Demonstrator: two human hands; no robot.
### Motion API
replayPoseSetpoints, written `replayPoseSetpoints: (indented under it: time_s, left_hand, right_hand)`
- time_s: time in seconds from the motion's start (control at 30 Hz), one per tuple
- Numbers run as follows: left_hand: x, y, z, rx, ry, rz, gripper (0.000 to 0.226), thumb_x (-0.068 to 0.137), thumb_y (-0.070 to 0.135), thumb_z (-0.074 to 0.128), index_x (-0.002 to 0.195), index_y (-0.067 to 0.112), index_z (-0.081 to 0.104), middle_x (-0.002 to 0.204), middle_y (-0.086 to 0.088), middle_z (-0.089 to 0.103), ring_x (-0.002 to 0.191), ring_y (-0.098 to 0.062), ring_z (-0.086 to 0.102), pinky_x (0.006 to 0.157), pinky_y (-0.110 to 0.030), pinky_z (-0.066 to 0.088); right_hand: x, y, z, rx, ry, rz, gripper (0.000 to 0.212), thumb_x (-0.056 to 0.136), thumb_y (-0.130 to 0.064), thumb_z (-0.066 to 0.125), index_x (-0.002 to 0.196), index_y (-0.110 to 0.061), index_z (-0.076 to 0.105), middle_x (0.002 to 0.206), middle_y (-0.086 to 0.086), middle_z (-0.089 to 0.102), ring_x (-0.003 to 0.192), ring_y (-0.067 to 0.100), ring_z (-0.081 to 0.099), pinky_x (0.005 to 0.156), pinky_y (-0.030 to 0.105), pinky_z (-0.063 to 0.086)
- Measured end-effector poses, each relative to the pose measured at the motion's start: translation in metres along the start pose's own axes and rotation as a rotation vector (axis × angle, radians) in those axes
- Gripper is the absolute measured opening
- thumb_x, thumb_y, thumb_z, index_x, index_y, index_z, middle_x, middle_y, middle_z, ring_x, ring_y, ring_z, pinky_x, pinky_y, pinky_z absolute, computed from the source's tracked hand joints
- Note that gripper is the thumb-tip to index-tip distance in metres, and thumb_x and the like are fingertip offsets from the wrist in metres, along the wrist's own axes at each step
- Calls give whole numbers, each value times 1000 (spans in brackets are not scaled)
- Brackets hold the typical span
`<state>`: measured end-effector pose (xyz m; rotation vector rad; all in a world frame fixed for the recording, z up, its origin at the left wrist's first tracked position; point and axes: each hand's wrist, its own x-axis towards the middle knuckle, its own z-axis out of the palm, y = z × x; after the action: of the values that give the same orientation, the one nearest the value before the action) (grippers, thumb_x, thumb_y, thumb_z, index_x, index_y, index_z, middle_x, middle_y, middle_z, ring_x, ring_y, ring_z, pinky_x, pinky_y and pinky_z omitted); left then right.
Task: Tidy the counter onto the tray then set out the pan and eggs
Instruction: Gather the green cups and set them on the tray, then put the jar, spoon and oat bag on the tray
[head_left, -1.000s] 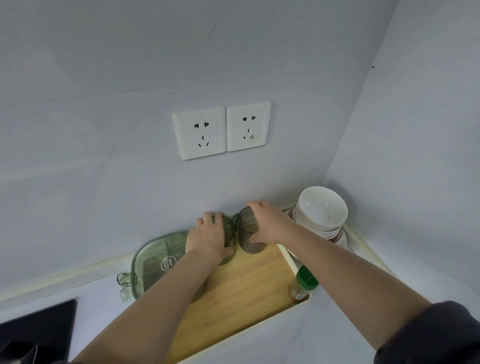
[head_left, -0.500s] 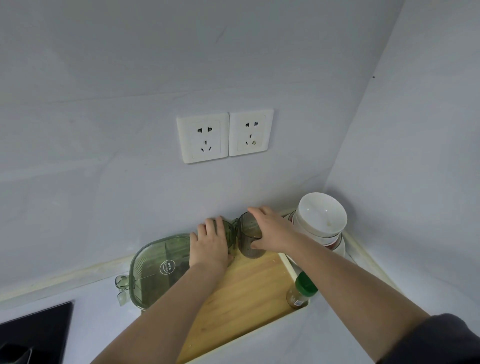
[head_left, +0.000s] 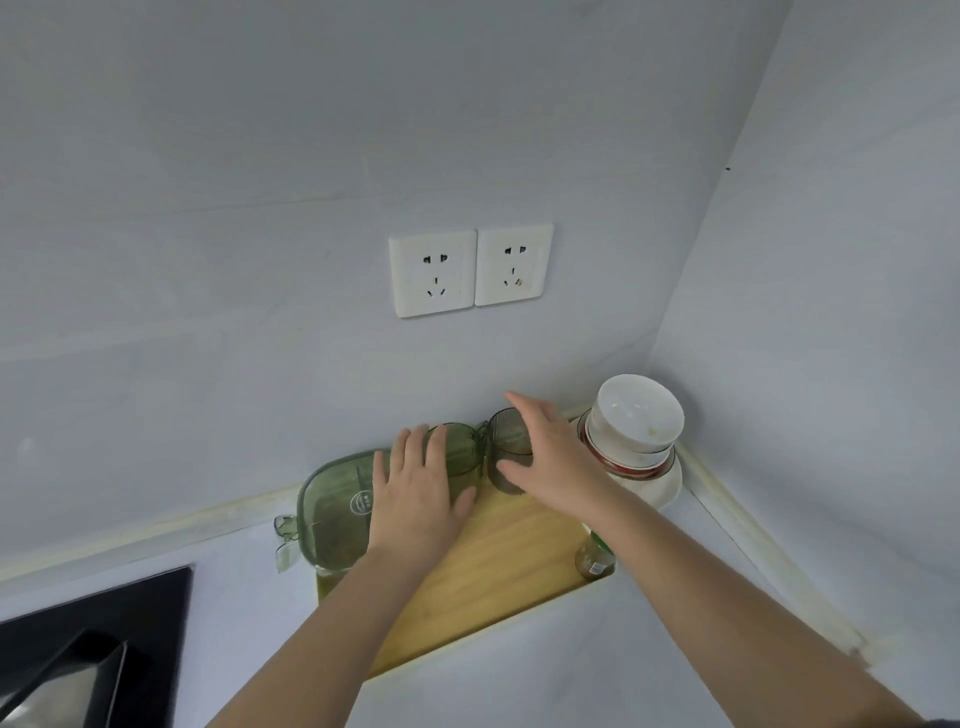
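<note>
Now green cup (head_left: 465, 452) & grey cup (head_left: 511, 441) are stood at back of tray (head_left: 498, 561); L hand (head_left: 415, 493) is laid on green, fingers spread, R hand (head_left: 556, 462) held straight-fingered by grey. Either could be toppled if brushed.

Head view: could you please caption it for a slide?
Left hand and right hand touch a green cup and grey cup at the back of the wooden tray.

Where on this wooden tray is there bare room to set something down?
The middle and near edge of the tray, between the green container and the spice bottle, are bare wood. The counter between cooktop and tray is free. Crowded: the back by the wall, with green cup, grey cup, left hand, right hand and stacked bowls.
</note>
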<state>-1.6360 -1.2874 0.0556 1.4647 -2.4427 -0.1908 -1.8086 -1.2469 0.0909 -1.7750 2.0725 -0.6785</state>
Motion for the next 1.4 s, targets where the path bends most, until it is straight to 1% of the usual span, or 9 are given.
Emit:
replayPoseSetpoints:
  time_s: [0.13, 0.37, 0.47, 0.6, 0.83, 0.93, 1.13, 1.27, 1.4]
  left_hand:
    - [-43, -15, -27, -150, 174, 49, 57, 84, 36, 63, 134, 15, 46, 134, -3, 48, 127, -24, 43, 110, -46, 33]
    - [-125, -51, -70, -408, 304, 9, 45, 82, 19, 66, 125, 18, 53, 124, 3, 53, 116, -17, 49, 101, -38, 41]
    - [-160, -60, -91, -508, 332, -48, 41, 84, 14, 67, 123, 19, 55, 122, 9, 52, 113, -1, 44, 100, -22, 38]
    - [-223, -75, -123, -567, 307, -123, 36, 88, 17, 64, 122, 24, 54, 119, 17, 50, 112, 6, 41, 94, 1, 26]
    - [-334, -119, -174, -594, 312, -228, 31, 89, 20, 62, 119, 28, 56, 112, 24, 53, 111, 4, 47, 93, -13, 36]
    - [-384, -143, -201, -610, 337, -268, 31, 89, 21, 63, 117, 31, 56, 110, 28, 53, 102, 7, 49, 87, -11, 38]
    - [-466, -204, -252, -604, 402, -311, 23, 90, 19, 63, 111, 28, 61, 108, 22, 61, 106, 8, 54, 86, -6, 40]
    - [-514, -247, -286, -585, 471, -380, 22, 91, 19, 60, 110, 31, 59, 106, 25, 59, 101, 23, 46, 78, 5, 33]
    - [-552, -283, -306, -599, 567, -471, 23, 91, 19, 61, 112, 28, 62, 108, 21, 63, 103, 14, 52, 77, 0, 39]
  right_hand:
    - [-36, -28, 9, 211, 145, 7, 68, 88, -28, 62, 147, -27, 27, 148, -8, 36, 137, 8, 32, 113, 34, 32]
    - [-101, -91, 38, 427, 192, 18, 59, 88, -19, 65, 141, -26, 39, 138, -9, 48, 123, 1, 44, 104, 22, 37]
    - [-125, -120, 44, 518, 174, 7, 56, 88, -17, 65, 138, -28, 42, 134, -9, 51, 122, 1, 47, 101, 27, 43]
    - [-169, -172, 57, 627, 136, -25, 48, 88, -15, 65, 131, -30, 47, 125, -10, 57, 115, -1, 54, 90, 21, 49]
    - [-245, -260, 84, 756, 114, -58, 33, 91, -10, 62, 115, -32, 56, 107, -9, 67, 99, 2, 62, 82, 19, 50]
    - [-277, -305, 102, 763, 59, -82, 29, 91, -11, 62, 112, -31, 57, 101, -6, 69, 100, 10, 64, 88, 24, 50]
    - [-327, -402, 137, 793, -65, -178, 27, 91, -13, 61, 109, -32, 59, 98, -9, 70, 95, 7, 67, 86, 24, 53]
    - [-354, -462, 162, 831, -150, -237, 24, 91, -12, 61, 111, -25, 61, 98, -5, 71, 93, 8, 67, 88, 27, 54]
    - [-368, -507, 181, 840, -231, -282, 22, 91, -11, 60, 108, -25, 62, 97, -6, 71, 90, 6, 68, 85, 24, 53]
